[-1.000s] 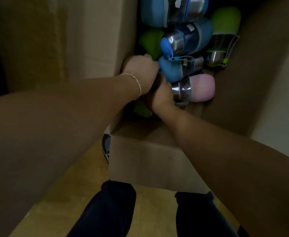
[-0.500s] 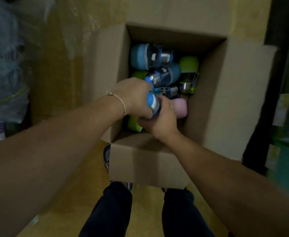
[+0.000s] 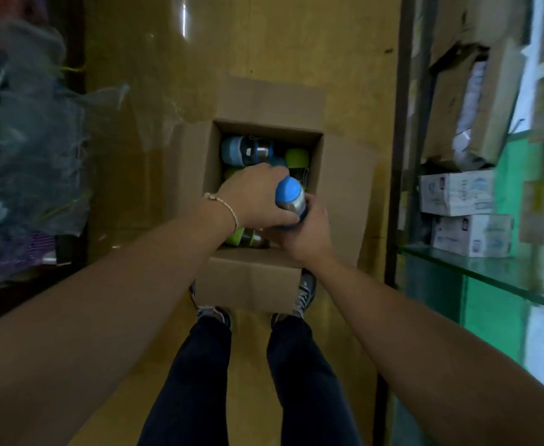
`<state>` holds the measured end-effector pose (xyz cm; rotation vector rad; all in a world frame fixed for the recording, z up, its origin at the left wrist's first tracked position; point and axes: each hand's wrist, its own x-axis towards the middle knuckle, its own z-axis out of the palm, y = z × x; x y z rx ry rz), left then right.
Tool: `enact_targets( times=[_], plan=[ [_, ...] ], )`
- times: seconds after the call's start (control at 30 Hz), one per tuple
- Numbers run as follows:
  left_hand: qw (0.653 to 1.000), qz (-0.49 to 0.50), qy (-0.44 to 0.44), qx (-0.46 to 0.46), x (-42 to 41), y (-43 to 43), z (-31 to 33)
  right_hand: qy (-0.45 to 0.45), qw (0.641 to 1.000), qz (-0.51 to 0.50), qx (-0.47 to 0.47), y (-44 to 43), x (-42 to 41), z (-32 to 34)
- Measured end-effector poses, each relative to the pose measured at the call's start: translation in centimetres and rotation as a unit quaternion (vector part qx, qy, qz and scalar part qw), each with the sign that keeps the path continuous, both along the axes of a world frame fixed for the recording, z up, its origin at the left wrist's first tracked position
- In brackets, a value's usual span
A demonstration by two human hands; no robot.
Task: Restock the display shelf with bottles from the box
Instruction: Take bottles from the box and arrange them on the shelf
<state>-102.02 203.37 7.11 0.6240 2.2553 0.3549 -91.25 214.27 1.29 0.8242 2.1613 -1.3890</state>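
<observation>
— The hands?
— Together: left hand (image 3: 254, 196) and right hand (image 3: 307, 235) both clamp one blue-capped bottle (image 3: 291, 196), held over the open box (image 3: 248, 281).
— Which step?
— Taking it out, I judge; next it needs carrying right, to the glass shelf (image 3: 489, 268).
— Counts?
— One bottle held; inside, a blue bottle (image 3: 245, 151) and two green bottles (image 3: 296, 156) show, others maybe hidden.

One open box (image 3: 251, 284), four bottles (image 3: 289, 192), two white cartons (image 3: 457, 192)
</observation>
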Motion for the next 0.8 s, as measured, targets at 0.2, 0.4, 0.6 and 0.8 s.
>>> enact_targets(
  times=[0.2, 0.4, 0.6, 0.8],
  plan=[
    [0.997, 0.058, -0.008, 0.045, 2.4, 2.5, 10.5, -0.001, 1.0, 0.01, -0.017, 3.5, 2.1, 10.7],
    [0.993, 0.073, -0.009, 0.092, 3.9, 4.7, 18.9, 0.035, 0.999, -0.02, -0.027, 5.6, 4.1, 18.6],
    [0.986, 0.07, -0.01, 0.148, 4.5, 4.7, 26.1, 0.096, 0.995, -0.041, 0.008, 5.5, 5.1, 26.0],
    [0.975, 0.029, 0.022, 0.221, 5.4, 3.7, 33.2, 0.172, 0.978, -0.089, 0.078, 4.2, 7.1, 34.0]
  ],
)
